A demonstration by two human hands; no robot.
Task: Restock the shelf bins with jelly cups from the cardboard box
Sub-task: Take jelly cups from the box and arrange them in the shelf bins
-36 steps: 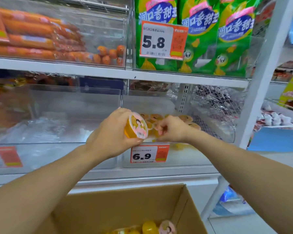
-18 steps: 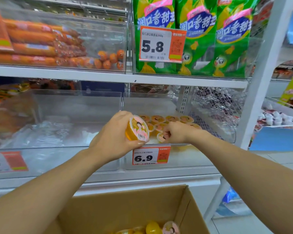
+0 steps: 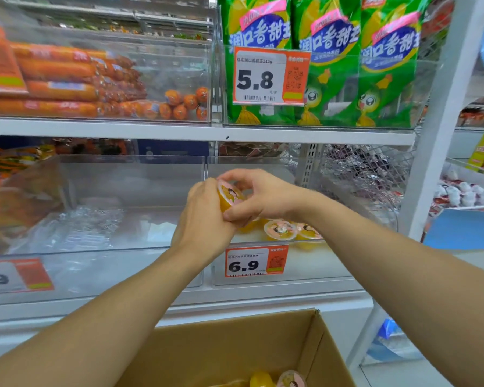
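Your two hands meet in front of the middle shelf, above the clear plastic shelf bin (image 3: 333, 263) that carries the orange and white price tag reading 6.9 (image 3: 256, 261). Your left hand (image 3: 204, 219) has its fingers curled around a small yellow jelly cup with a pink printed lid (image 3: 229, 195) and holds it from the left side and from behind, with the lid tilted up and toward you. Your right hand (image 3: 259, 196) comes from the right; its thumb and fingers are bent over the rim of the same cup and pinch it, so both hands hold this one cup together. The cup is in the air, just above the front part of the bin, and it does not touch the other cups. Inside the bin, below your right wrist, more yellow jelly cups with pink lids (image 3: 281, 229) stand close together near the front wall. The neighbouring clear plastic bin on the left (image 3: 123, 263) holds only crumpled transparent wrapping. At the bottom of the view you see the open brown cardboard box (image 3: 235, 347), and in its lower corner a few jelly cups (image 3: 291, 379) lie loose. On the upper shelf there are orange sausage packs (image 3: 59, 88) on the left and green corn sausage bags (image 3: 386, 79) on the right.
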